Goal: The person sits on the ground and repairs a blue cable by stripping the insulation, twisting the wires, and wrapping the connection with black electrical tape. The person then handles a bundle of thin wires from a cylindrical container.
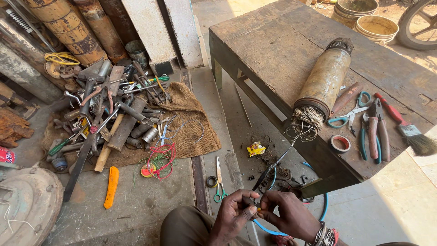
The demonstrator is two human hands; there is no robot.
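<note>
Below the bench's (282, 54) near edge, left hand (234, 214) and right hand (287, 214) both pinch what looks like a thin wire (268, 171) rising toward the wound cylinder (323, 82).

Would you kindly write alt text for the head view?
Left hand and right hand pinch a thin wire above the floor, beside a wooden bench bearing a wire-wound cylinder; a tool pile lies left.

left hand (234, 213) and right hand (284, 213) meet — fingertips pinched together.
</note>
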